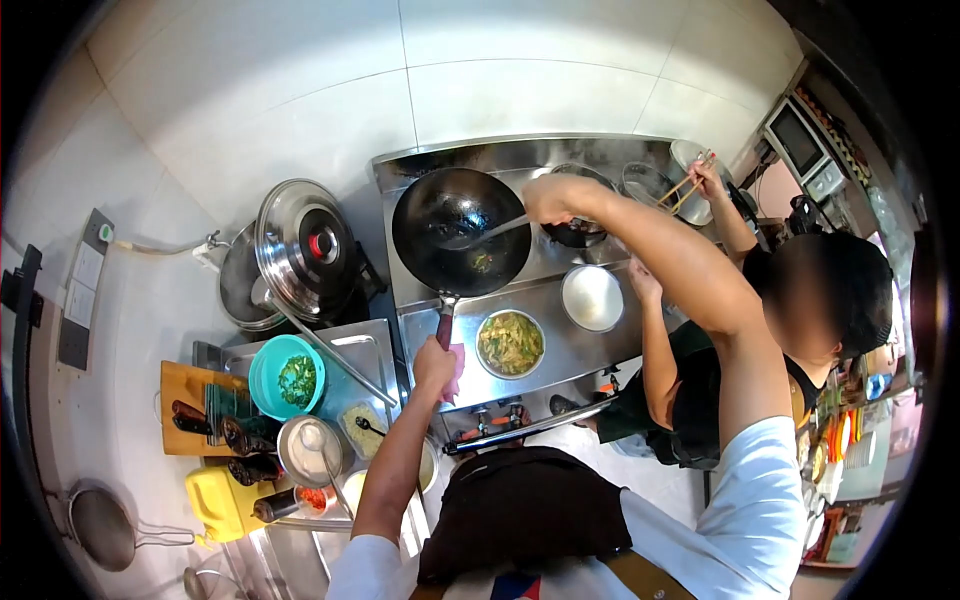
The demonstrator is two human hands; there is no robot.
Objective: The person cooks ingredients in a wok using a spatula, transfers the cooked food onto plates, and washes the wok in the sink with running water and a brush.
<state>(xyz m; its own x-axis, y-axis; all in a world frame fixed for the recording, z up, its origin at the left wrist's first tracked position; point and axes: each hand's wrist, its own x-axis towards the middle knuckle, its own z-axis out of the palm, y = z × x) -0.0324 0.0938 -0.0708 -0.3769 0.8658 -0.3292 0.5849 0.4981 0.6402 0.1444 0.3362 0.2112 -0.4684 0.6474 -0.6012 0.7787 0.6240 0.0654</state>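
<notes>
My left hand is closed around the handle of a black wok, with a pink cloth beside the palm. The wok sits on the stove, tilted little, with a small bit of food at its near side and an oily shine inside. My right hand reaches across from the right and grips a metal wok spatula, whose head rests inside the wok. Just in front of the wok stands a metal bowl of cooked greens and egg-like pieces.
A white bowl stands right of the food. At the right a co-worker holds chopsticks over a steaming pot. On my left are a lidded pot, a turquoise bowl of chopped greens, a knife rack and a yellow jug.
</notes>
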